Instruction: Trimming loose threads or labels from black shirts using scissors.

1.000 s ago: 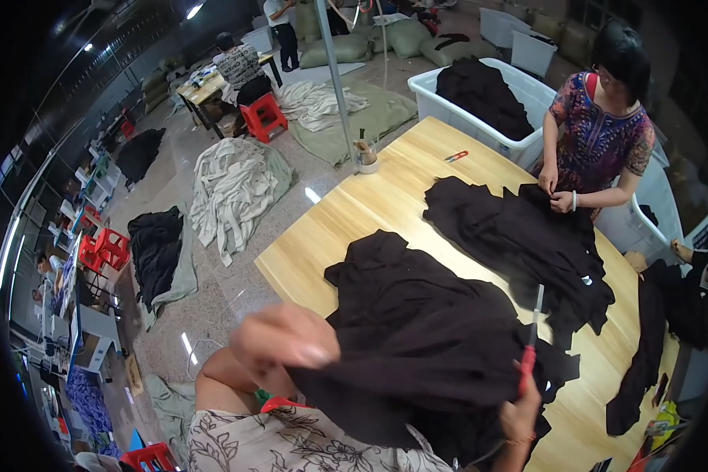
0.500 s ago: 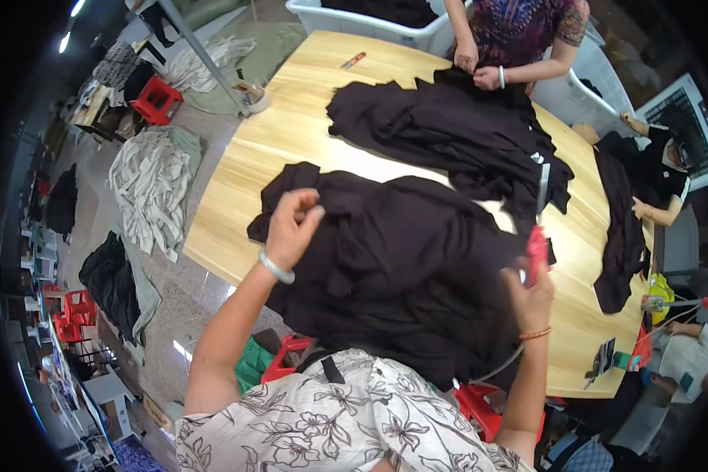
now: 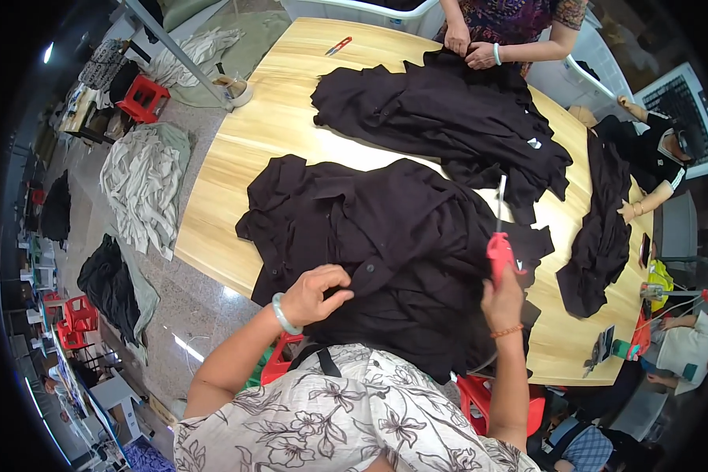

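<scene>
A black buttoned garment (image 3: pixel 417 212) lies spread over the near side of the table, its folds hanging over the front edge. My left hand (image 3: pixel 316 296) is at its near left part, thumb and curled fingers closed on the edge of the cloth beside a button. My right hand (image 3: pixel 502 303) is wrapped round a red air blow gun (image 3: pixel 500 253), held over the garment's right part. Its long metal nozzle points away from me, and a thin hose trails below the hand. Motion slightly blurs this hand.
Across the wooden table (image 3: pixel 228 165), another person handles more black garments (image 3: pixel 440 118). Red-handled thread snips (image 3: pixel 339 46) lie at the far left. A second person at the right touches a black garment (image 3: pixel 598 236). Red stools (image 3: pixel 143 98) and cloth piles (image 3: pixel 141 185) stand on the floor.
My left hand has come down toward me from above the garment to its near edge. My right hand has moved the blow gun left and nearer. The black cloth has shifted, showing a button.
</scene>
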`<action>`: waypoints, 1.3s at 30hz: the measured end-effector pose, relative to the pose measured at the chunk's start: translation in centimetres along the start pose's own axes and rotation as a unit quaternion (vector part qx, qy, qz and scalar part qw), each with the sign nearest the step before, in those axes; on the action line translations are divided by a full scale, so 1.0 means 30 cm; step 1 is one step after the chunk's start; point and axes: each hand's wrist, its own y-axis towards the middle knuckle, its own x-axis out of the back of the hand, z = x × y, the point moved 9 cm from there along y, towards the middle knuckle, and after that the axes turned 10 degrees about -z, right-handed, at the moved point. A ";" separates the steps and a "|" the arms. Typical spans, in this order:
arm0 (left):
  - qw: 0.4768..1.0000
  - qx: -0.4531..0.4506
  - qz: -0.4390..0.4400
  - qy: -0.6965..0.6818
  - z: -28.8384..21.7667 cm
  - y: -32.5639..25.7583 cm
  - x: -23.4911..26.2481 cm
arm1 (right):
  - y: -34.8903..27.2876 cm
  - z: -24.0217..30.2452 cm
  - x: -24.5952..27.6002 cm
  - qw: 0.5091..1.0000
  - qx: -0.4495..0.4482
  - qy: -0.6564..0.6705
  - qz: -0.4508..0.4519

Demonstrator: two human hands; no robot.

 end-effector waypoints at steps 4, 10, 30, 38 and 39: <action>0.988 0.054 0.122 0.078 0.070 -0.093 -0.011 | -0.035 -0.155 0.149 0.994 -0.046 -0.087 0.052; 0.990 0.099 -0.068 0.068 -0.008 -0.036 -0.009 | -0.160 -0.145 0.243 0.974 -0.069 -0.210 0.045; 0.739 0.399 -0.155 -0.520 0.328 -0.038 -0.246 | -0.288 0.360 0.090 0.963 0.094 0.043 0.248; 0.731 0.379 -0.139 -0.550 0.333 -0.034 -0.237 | -0.252 0.380 0.074 0.943 0.107 0.063 0.308; 0.737 0.393 -0.124 -0.535 0.325 -0.033 -0.239 | -0.243 0.367 0.085 0.952 0.092 0.087 0.280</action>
